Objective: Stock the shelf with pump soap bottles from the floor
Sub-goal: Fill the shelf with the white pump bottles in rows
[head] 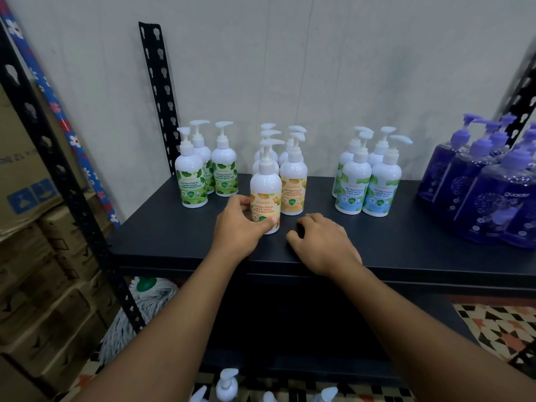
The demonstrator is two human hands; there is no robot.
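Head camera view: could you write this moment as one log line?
left hand: grips Ultra Moisture hand wash bottle on shelf | right hand: rests on shelf, empty | floor: pump bottles waiting

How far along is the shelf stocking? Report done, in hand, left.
Done: green-label bottles, orange-label bottles, blue-label bottles and purple bottles stand grouped on the shelf. In hand: the left hand grips an orange-label bottle upright at that group's front; the right hand rests empty on the shelf. Left: several pump bottles on the floor below.
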